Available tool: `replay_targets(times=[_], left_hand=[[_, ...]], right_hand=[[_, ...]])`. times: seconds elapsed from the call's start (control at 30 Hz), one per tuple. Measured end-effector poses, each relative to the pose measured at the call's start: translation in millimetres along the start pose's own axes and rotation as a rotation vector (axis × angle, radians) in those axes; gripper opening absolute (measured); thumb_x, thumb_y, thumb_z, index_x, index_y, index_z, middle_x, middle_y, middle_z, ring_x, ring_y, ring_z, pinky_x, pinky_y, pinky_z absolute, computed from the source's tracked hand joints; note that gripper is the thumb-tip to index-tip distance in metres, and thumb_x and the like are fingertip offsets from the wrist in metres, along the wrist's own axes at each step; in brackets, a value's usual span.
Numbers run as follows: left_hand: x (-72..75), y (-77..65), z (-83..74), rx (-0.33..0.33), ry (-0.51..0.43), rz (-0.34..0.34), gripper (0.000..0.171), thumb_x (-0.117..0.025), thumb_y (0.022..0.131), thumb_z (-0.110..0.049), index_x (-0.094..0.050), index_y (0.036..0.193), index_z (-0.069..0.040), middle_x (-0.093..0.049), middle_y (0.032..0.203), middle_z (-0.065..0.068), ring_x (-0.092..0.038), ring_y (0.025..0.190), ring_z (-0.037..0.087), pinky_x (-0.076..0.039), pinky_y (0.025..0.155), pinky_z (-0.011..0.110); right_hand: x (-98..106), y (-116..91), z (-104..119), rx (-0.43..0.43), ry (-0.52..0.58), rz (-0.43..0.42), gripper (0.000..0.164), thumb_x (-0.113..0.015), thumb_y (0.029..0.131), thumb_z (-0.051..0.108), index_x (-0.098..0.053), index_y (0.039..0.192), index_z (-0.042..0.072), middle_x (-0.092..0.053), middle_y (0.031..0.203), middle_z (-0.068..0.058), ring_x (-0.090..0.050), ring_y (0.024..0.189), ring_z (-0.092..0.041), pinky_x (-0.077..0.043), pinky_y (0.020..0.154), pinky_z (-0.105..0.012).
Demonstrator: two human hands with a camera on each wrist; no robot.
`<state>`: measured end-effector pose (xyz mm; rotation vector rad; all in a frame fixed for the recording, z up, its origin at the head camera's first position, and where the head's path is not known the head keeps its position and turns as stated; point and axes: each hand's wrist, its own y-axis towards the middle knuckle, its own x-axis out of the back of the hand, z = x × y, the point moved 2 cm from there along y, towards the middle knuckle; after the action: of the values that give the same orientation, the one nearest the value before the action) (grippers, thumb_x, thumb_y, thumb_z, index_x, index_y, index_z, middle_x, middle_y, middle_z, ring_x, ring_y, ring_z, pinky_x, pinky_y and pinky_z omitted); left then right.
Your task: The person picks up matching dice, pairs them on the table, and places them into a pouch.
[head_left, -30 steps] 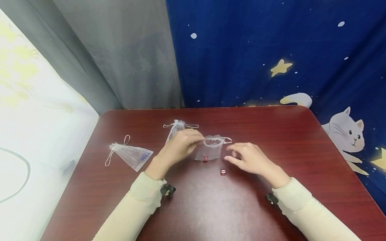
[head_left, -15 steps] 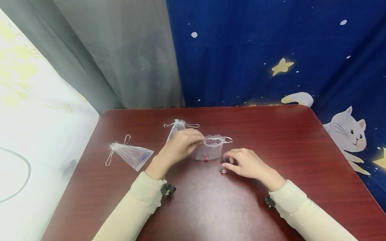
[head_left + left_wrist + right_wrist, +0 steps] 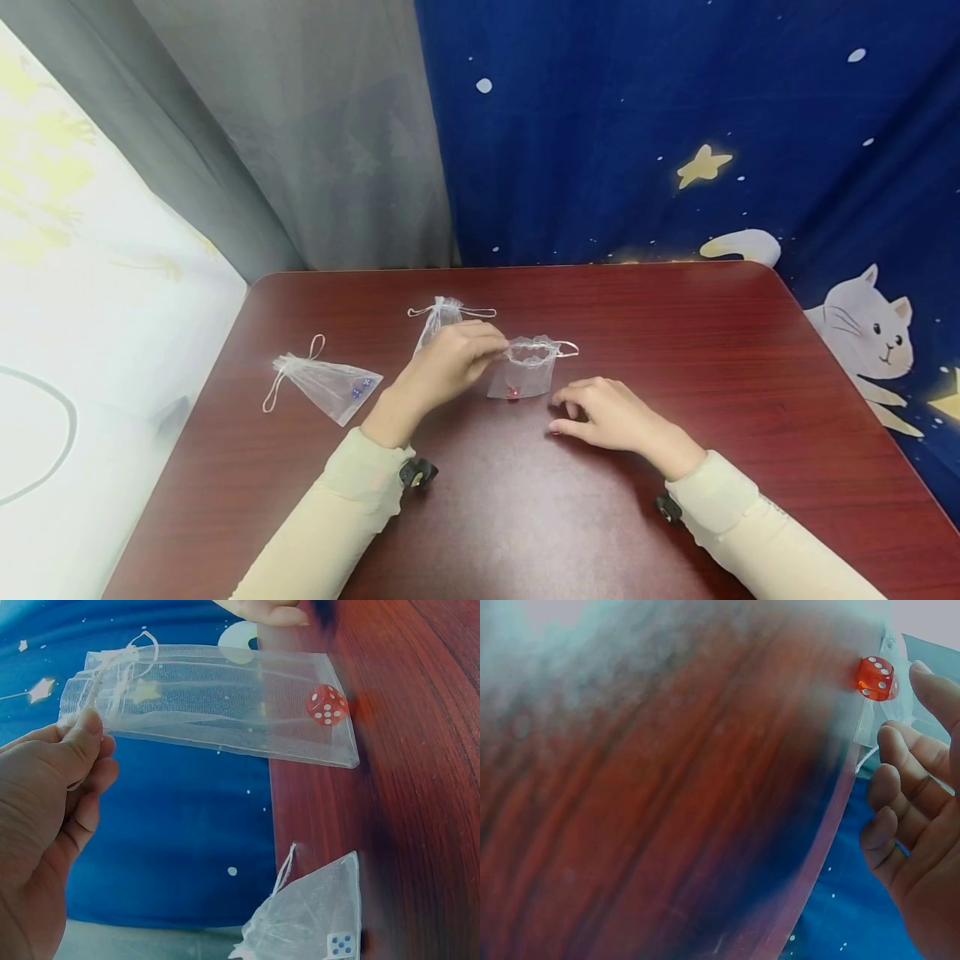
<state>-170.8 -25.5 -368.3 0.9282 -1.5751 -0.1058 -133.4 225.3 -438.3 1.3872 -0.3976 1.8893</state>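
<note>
My left hand (image 3: 453, 357) pinches the rim of a sheer white drawstring bag (image 3: 531, 379) between thumb and fingers. The bag hangs with its mouth up, and a red die (image 3: 327, 705) shows through its bottom corner. My right hand (image 3: 606, 414) is low over the table, right of the bag, fingers loosely bent and thumb apart from them. A loose red die (image 3: 876, 679) lies by its thumb and fingertips in the right wrist view, not gripped; in the head view the thumb covers most of it.
A tied sheer bag (image 3: 330, 387) with blue dice lies at the left. Another drawn bag (image 3: 442, 312) lies behind my left hand, partly hidden by it; a white die (image 3: 341, 945) shows in a bag in the left wrist view. Curtains (image 3: 570, 133) hang behind the table's far edge.
My right hand has moved down and slightly left from beside the bag's loop to the loose red die, which its thumb now mostly covers. The left hand and bag have stayed put.
</note>
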Motion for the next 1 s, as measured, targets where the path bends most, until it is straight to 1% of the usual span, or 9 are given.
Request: replay_targets(times=[0.13, 0.3, 0.4, 0.6, 0.83, 1.0], left_hand=[[0.2, -0.6, -0.4, 0.001, 0.001, 0.003, 0.015, -0.074, 0.088, 0.005, -0.078, 0.100, -0.001, -0.075, 0.095, 0.005, -0.071, 0.095, 0.020, -0.056, 0.092, 0.029], [0.2, -1.3, -0.4, 0.003, -0.005, 0.007, 0.015, -0.074, 0.087, 0.006, -0.078, 0.101, 0.000, -0.075, 0.095, 0.005, -0.071, 0.095, 0.020, -0.056, 0.092, 0.028], [0.1, -1.7, -0.2, 0.000, -0.009, 0.004, 0.015, -0.074, 0.087, 0.006, -0.078, 0.100, 0.000, -0.075, 0.095, 0.006, -0.071, 0.095, 0.020, -0.056, 0.092, 0.029], [0.2, -2.4, 0.3, 0.000, -0.022, -0.006, 0.014, -0.075, 0.087, 0.006, -0.078, 0.100, 0.000, -0.075, 0.095, 0.006, -0.071, 0.094, 0.020, -0.056, 0.091, 0.029], [0.9, -3.1, 0.0, 0.004, -0.031, -0.010, 0.014, -0.074, 0.087, 0.006, -0.078, 0.100, 0.000, -0.075, 0.095, 0.006, -0.071, 0.094, 0.020, -0.056, 0.091, 0.029], [1.8, -3.0, 0.0, -0.001, -0.030, -0.011, 0.014, -0.074, 0.087, 0.006, -0.078, 0.099, 0.000, -0.075, 0.094, 0.006, -0.071, 0.093, 0.020, -0.056, 0.090, 0.029]], right_hand=[[-0.1, 0.2, 1.4, -0.001, -0.002, 0.005, 0.031, -0.081, 0.086, 0.037, -0.075, 0.102, 0.011, -0.055, 0.072, 0.012, -0.045, 0.062, 0.000, -0.050, 0.062, -0.027], [-1.5, 0.0, 1.4, -0.015, -0.013, 0.046, 0.035, -0.083, 0.083, 0.040, -0.075, 0.103, 0.013, -0.054, 0.073, 0.013, -0.043, 0.061, 0.001, -0.045, 0.060, -0.024], [-2.6, 0.0, 0.4, -0.018, -0.016, 0.063, 0.031, -0.084, 0.082, 0.038, -0.074, 0.101, 0.015, -0.053, 0.073, 0.014, -0.044, 0.062, 0.001, -0.045, 0.060, -0.024], [-5.1, -0.5, -1.1, -0.009, -0.015, 0.081, 0.019, -0.085, 0.082, 0.032, -0.074, 0.093, 0.019, -0.052, 0.070, 0.015, -0.046, 0.063, 0.002, -0.043, 0.058, -0.023], [-3.1, -0.3, -0.7, -0.006, -0.019, 0.040, 0.017, -0.083, 0.085, 0.031, -0.075, 0.093, 0.019, -0.052, 0.071, 0.017, -0.047, 0.062, 0.002, -0.044, 0.058, -0.023], [7.2, 1.3, -1.2, -0.002, -0.023, 0.010, 0.016, -0.082, 0.086, 0.032, -0.074, 0.093, 0.020, -0.053, 0.072, 0.019, -0.049, 0.063, 0.000, -0.046, 0.059, -0.024]])
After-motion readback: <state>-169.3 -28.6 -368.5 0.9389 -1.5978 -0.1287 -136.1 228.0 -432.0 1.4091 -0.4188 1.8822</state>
